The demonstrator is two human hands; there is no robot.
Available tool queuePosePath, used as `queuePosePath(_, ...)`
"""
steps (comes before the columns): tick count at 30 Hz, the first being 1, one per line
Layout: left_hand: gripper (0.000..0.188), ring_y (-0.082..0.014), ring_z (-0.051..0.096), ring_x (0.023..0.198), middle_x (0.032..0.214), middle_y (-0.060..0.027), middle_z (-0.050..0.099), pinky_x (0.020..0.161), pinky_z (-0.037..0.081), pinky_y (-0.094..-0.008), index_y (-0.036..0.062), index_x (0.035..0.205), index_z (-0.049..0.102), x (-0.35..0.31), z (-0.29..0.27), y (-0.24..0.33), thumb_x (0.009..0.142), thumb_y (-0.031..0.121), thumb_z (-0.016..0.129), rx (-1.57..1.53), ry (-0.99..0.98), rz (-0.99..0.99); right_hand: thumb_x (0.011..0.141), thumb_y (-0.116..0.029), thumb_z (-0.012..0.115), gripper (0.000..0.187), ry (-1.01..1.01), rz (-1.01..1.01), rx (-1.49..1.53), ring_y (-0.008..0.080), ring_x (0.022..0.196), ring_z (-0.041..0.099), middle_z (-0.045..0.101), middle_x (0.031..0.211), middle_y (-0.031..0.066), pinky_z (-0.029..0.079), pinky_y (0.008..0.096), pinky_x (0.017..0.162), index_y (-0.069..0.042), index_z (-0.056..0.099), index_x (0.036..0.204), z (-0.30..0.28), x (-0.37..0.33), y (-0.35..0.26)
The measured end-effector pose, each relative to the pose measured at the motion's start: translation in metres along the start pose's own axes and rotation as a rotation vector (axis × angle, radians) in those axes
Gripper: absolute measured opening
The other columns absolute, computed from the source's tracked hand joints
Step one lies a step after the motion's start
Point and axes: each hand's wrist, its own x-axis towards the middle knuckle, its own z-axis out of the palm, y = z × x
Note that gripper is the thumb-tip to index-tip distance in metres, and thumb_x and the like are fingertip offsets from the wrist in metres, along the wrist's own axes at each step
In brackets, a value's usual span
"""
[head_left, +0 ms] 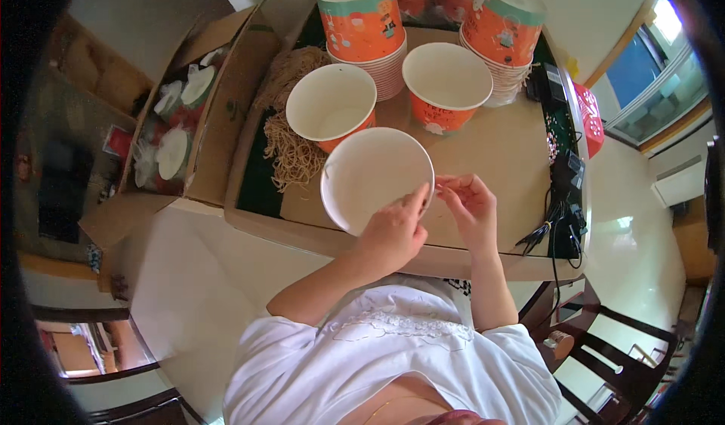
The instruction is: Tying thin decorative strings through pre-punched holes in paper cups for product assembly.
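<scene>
Left hand [394, 229], half-curled, holds a paper tub [370, 172].

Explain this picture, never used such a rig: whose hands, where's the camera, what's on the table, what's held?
No robot here: these are a person's bare hands, seen by a fisheye camera worn on that person's head, looking down. The lens bends straight edges. Picture left is the wearer's left.

The left hand grips the rim of the nearest tub, its open mouth facing the camera. The right hand has its fingertips beside that rim; whether they pinch something is too small to tell.

On the table are two more open tubs, stacked orange tubs, tan cords and black cables.
</scene>
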Motion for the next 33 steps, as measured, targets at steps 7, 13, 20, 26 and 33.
queuePosePath(7,0.052,-0.0264,0.064,0.085,0.106,-0.0161,0.060,0.068,0.053,-0.0327,0.0022,0.129,0.047,-0.015,-0.024,-0.002,0.078,-0.002,0.056,-0.214,-0.001,-0.102,0.082,0.008,0.059,0.014,-0.036,-0.112,-0.267,0.0149,0.097,0.062,0.065,0.104,0.0100,0.050,0.0285,0.087,0.003,0.060,0.095,0.028,-0.014,-0.020)
queuePosePath(13,0.043,-0.0138,0.061,0.080,0.097,-0.0092,0.061,0.066,0.051,-0.0270,0.0009,0.125,0.052,-0.016,-0.028,-0.003,0.082,0.001,0.059,-0.330,-0.010,-0.193,0.078,0.000,0.067,0.013,-0.060,-0.243,-0.433,0.0233,0.083,0.063,0.062,0.092,0.0107,0.051,0.0319,0.073,-0.001,0.059,0.088,0.026,-0.013,-0.027)
queuePosePath(20,0.040,-0.0135,0.060,0.080,0.098,-0.0088,0.061,0.066,0.049,-0.0260,-0.0013,0.121,0.053,-0.014,-0.026,-0.003,0.082,0.001,0.059,-0.307,0.009,-0.149,0.077,0.001,0.067,0.013,-0.087,-0.171,-0.442,0.0225,0.089,0.063,0.063,0.098,0.0099,0.051,0.0320,0.076,0.000,0.059,0.086,0.025,-0.015,-0.027)
queuePosePath(26,0.039,-0.0147,0.061,0.080,0.099,-0.0099,0.061,0.066,0.049,-0.0266,-0.0015,0.120,0.053,-0.014,-0.025,-0.001,0.082,0.003,0.062,-0.290,0.002,-0.143,0.077,-0.002,0.069,0.013,-0.075,-0.207,-0.533,0.0241,0.088,0.064,0.064,0.096,0.0103,0.051,0.0330,0.074,0.000,0.058,0.084,0.027,-0.016,-0.027)
queuePosePath(33,0.036,-0.0165,0.062,0.080,0.098,-0.0102,0.062,0.067,0.050,-0.0276,-0.0012,0.118,0.054,-0.015,-0.025,0.000,0.084,0.005,0.063,-0.244,0.003,-0.140,0.079,-0.007,0.069,0.014,-0.048,-0.304,-0.521,0.0309,0.076,0.062,0.061,0.085,0.0113,0.051,0.0369,0.064,-0.003,0.057,0.085,0.028,-0.014,-0.023)
